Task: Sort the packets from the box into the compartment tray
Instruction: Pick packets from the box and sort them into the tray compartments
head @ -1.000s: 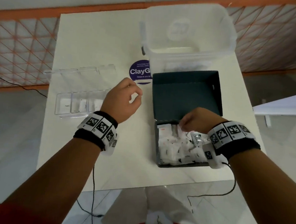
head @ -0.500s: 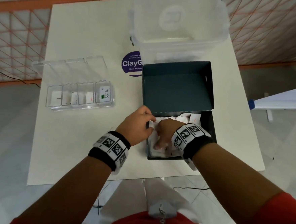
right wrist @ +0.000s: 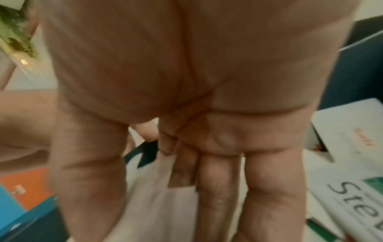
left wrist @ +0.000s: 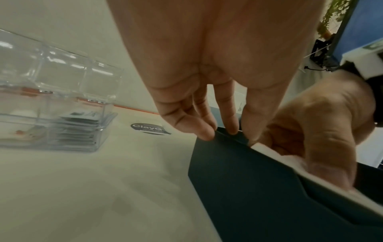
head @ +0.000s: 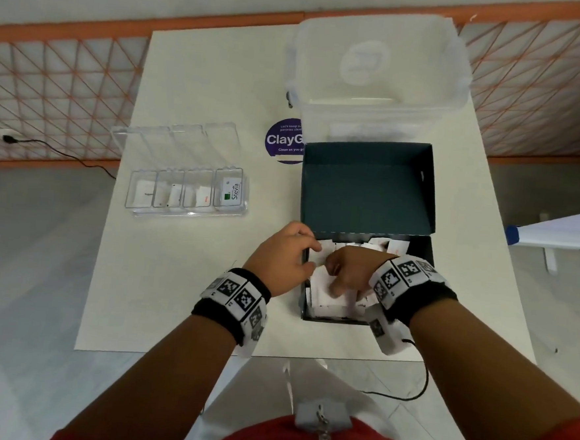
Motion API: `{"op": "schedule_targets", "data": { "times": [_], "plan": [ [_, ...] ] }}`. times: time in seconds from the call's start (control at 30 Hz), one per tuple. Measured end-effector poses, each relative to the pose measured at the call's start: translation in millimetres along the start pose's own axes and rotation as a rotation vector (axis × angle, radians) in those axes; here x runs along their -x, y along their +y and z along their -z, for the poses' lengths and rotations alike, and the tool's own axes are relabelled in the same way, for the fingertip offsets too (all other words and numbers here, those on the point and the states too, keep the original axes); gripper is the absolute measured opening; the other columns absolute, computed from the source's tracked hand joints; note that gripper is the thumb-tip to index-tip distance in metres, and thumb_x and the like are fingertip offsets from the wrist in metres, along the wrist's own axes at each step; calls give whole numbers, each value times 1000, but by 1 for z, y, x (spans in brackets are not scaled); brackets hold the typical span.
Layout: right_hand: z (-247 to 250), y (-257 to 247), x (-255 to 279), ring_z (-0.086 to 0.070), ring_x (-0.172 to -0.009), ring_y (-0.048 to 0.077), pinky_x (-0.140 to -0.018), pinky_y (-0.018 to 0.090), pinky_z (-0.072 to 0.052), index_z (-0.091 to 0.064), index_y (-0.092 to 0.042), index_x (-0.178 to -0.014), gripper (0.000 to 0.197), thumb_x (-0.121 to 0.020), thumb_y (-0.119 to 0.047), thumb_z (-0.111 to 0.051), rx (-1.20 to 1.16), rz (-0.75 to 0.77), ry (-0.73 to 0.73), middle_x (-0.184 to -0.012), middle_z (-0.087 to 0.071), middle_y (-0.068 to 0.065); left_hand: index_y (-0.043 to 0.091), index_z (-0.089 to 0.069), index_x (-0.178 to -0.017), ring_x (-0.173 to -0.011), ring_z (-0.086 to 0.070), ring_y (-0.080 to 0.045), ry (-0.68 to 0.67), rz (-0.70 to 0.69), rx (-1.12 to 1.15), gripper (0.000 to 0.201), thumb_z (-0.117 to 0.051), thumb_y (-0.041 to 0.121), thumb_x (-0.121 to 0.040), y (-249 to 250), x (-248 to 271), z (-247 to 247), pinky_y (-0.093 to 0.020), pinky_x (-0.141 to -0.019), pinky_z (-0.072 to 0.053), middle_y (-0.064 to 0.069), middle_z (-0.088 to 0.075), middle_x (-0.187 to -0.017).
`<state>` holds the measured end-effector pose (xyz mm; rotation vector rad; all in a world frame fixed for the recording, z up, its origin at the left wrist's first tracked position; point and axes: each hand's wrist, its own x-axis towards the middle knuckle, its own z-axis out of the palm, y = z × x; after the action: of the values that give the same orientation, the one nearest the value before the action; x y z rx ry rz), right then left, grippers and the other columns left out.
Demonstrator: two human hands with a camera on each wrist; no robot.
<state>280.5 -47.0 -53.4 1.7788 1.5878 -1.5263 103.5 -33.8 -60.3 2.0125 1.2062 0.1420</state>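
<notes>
The white packets (head: 336, 300) are lying heaped in the dark box (head: 420, 249), which is sitting open at about four o'clock on the white table (head: 180, 298), its lid (head: 366, 187) standing back toward twelve o'clock. The right hand (head: 348, 272) is reaching down into the heap with its fingers (right wrist: 217, 188) close together and pointing down among the packets; whether they are pinching one is hard to tell, since the wrist view is blurred. A packet printed "Stevia" (right wrist: 352, 201) is lying just beside those fingers at three o'clock. The left hand (head: 284, 253) is resting at the box's nine o'clock wall, fingertips (left wrist: 207, 132) narrowly spread and touching the top edge.

The clear compartment tray (head: 187, 192) is sitting well apart at nine o'clock from the box, holding packets in its four sections, the Stevia one (head: 231, 195) rightmost. A purple round sticker (head: 282, 140) is lying between tray and box, and a big clear tub (head: 377, 74) is standing at twelve o'clock.
</notes>
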Motion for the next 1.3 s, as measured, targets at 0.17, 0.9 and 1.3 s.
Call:
{"op": "schedule_targets", "data": {
  "times": [0.17,0.9,1.3],
  "plan": [
    [-3,11,1,-62,-98,18,-57,24,-54,-57,-26,-133,51,-84,-16,-68,-160,7,17,-125,-56,-7,24,-66,-110,-83,-47,-1,6,-21,7,25,-66,25,-86,-1,5,5,-17,-79,-41,15,-49,-116],
    [-3,-6,1,-70,-73,11,-59,22,-54,-69,-39,-101,30,-74,-29,-80,102,-76,5,-90,-69,-13,26,-67,-108,-82,-56,-12,-45,20,-17,23,-67,32,-86,-5,14,14,-24,-79,-46,10,-50,-121],
    [-16,-34,-6,-69,-99,30,-92,39,-55,-66,-10,-121,33,-89,-15,-68,117,-126,-19,-116,-68,11,26,-64,-116,-87,-54,-10,-115,59,-50,29,-64,35,-89,-6,12,11,-21,-79,-44,8,-48,-122]
  ]
}}
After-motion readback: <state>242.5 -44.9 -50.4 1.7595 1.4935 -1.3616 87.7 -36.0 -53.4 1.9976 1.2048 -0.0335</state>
